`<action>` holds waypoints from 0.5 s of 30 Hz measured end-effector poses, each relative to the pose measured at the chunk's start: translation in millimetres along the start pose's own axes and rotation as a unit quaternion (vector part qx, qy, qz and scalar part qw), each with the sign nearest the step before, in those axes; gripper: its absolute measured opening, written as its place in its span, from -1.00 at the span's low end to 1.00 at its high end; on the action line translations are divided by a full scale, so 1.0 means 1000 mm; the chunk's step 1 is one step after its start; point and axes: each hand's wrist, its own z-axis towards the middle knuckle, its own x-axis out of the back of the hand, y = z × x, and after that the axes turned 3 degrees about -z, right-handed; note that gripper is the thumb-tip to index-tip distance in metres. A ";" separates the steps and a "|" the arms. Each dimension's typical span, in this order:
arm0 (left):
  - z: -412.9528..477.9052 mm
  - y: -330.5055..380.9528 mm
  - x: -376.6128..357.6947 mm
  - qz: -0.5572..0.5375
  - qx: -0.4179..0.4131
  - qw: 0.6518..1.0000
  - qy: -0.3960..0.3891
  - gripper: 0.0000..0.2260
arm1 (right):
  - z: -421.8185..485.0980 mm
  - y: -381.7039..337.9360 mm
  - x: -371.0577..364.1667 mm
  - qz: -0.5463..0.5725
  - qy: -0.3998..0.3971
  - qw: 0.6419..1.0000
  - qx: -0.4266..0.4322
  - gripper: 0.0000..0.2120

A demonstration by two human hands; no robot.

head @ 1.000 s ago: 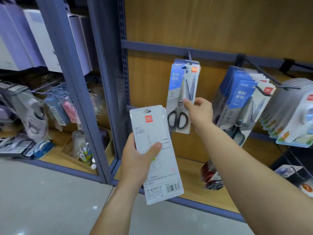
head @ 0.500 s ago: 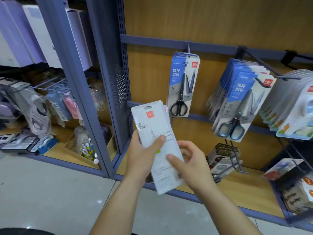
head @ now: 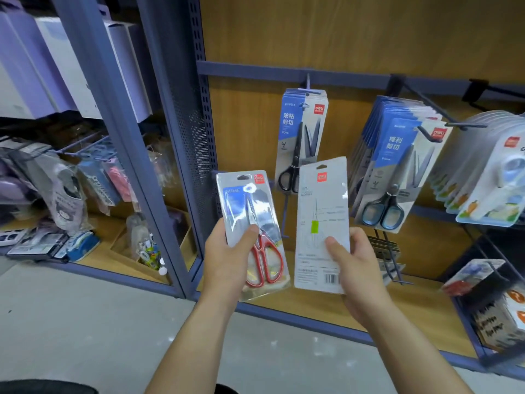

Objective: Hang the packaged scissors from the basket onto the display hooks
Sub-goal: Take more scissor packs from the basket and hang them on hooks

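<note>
Gripping red-handled scissors pack point(head: 244, 200), left hand point(head: 227, 257); white pack point(head: 322, 211), right hand point(head: 355, 265); stocked hooks point(head: 307, 82) behind.

I see red-handled scissors point(head: 265, 260), a white card point(head: 321, 200) with a red logo and a green mark, blue-and-white hanging packs point(head: 295, 120), and a wood-grain shelf back point(head: 341, 32).

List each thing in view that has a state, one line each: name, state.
left hand: grips the red-handled scissors pack, thumb on its front.
right hand: holds the white pack by its lower part.
red-handled scissors pack: in hand, unhung, front facing camera.
white pack: in hand, unhung, barcode side facing camera.
black-handled scissors packs: hung on display.
blue-handled scissors packs: hung on display.
</note>
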 end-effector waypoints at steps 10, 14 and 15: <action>-0.017 0.001 -0.026 0.009 0.021 0.996 -0.087 -0.84 | -0.015 0.010 -0.030 -0.023 -0.087 0.994 0.059 -0.77; -0.021 0.003 -0.026 -0.015 0.018 0.992 -0.123 -0.86 | -0.012 0.021 -0.033 -0.028 -0.085 0.995 0.042 -0.89; -0.021 0.003 -0.026 -0.008 0.010 0.992 -0.128 -0.85 | -0.011 0.021 -0.032 -0.035 -0.071 0.996 0.039 -0.83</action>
